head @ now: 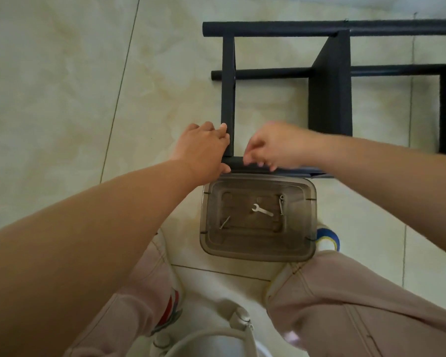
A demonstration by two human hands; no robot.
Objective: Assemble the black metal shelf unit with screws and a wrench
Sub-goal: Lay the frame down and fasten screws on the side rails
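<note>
Head view: the black shelf frame (330, 81) lies on the tiled floor (62, 86). Left hand (204, 150) wraps its fingers round the near corner post; right hand (276, 148) pinches at the near tube (blurred, possibly a screw). Wrench (262, 210) rests in the clear tub (258, 251).

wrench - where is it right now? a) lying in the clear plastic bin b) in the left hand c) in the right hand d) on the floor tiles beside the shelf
a: the small silver wrench lies on the bottom of the clear plastic bin, while the left hand and the right hand are both up at the black shelf frame.
</note>
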